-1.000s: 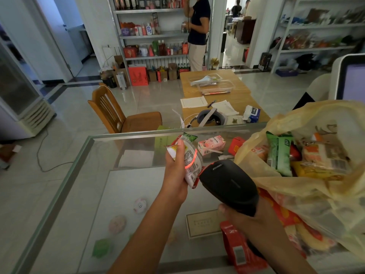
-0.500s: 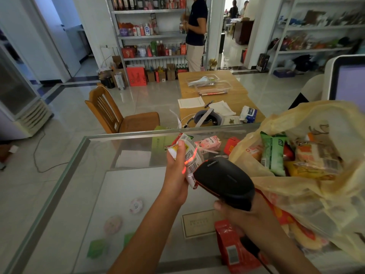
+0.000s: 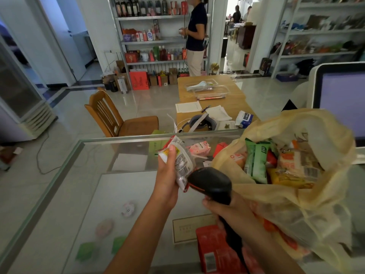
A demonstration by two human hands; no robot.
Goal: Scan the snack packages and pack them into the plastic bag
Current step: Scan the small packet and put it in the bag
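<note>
The left hand [image 3: 167,184] pinches the upright white plastic snack packet [image 3: 180,158] just left of the open yellowish plastic bag [image 3: 292,206], while the right hand [image 3: 229,211] grips the black handheld scanner [image 3: 212,180].

We see a glossy glass tabletop [image 3: 65,186], a thin translucent plastic bag [image 3: 308,210], a matt black scanner [image 3: 212,184], and a wooden chair [image 3: 110,119].

This is a small shop: metal shelves [image 3: 158,40] carry many bottles [image 3: 142,7], a glass counter [image 3: 122,139] stands in front, with a checkout screen [image 3: 343,103] and a barcode scanner [image 3: 212,182] at it.
</note>
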